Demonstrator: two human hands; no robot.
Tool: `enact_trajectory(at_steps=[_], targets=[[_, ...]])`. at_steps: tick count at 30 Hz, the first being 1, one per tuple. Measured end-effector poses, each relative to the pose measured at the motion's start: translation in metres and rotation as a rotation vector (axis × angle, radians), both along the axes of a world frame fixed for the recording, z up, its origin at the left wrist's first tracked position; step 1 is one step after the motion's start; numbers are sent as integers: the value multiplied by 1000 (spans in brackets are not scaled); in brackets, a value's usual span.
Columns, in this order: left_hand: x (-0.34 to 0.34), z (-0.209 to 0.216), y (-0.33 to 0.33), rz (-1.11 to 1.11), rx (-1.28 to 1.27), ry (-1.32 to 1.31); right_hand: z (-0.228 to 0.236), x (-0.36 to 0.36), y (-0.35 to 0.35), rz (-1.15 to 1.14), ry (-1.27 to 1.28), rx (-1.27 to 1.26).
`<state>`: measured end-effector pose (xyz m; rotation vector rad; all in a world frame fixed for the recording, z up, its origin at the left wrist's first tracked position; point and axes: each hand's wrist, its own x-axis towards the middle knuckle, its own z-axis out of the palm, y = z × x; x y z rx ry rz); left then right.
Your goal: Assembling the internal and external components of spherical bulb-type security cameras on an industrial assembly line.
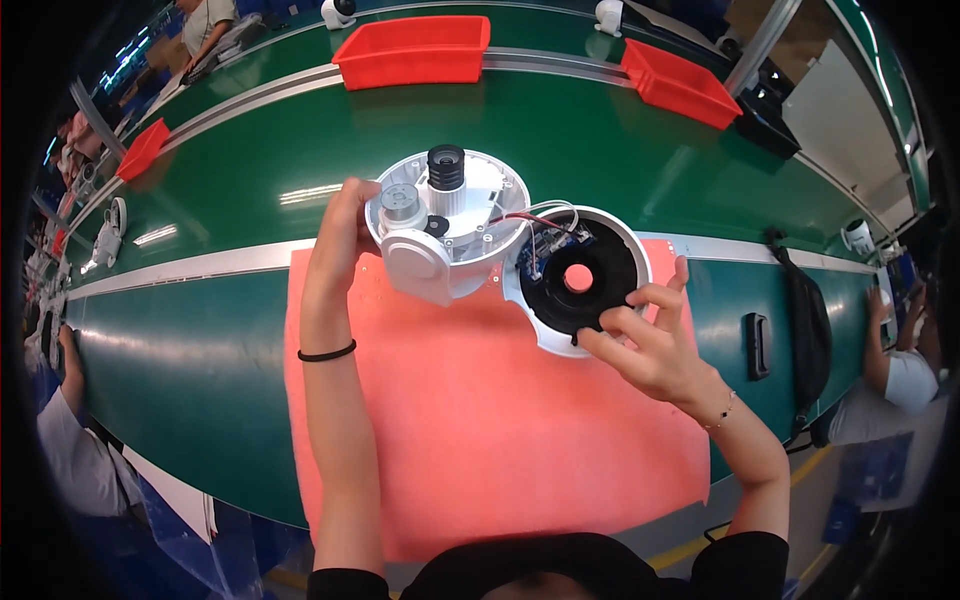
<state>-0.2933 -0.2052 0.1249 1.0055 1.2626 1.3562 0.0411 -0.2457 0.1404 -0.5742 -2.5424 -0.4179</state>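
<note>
My left hand (347, 225) grips the left side of an opened white round camera housing (475, 260). A black ribbed lens (446, 168) stands upright in it, with a silver motor (400, 201) beside the lens. Thin wires run from this half to a white round shell (640, 250) on its right. Inside the shell are a black disc (540, 300), a small circuit board (545, 258) and a pinkish round centre (578, 278). My right hand (650, 345) holds the shell's lower right rim, index finger raised. Both halves are over a pink mat (500, 430).
Red bins (412, 55) line the green bench's far side, with another red bin (680, 85) at right. A black strap-like bag (805, 330) and a small black part (758, 345) lie to the right. Co-workers sit at both sides.
</note>
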Motion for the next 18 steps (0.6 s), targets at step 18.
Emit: enact_trajectory(at_steps=[18], targets=[[118, -16, -15, -1647, 64, 292, 61, -2, -75, -93, 564, -2093]])
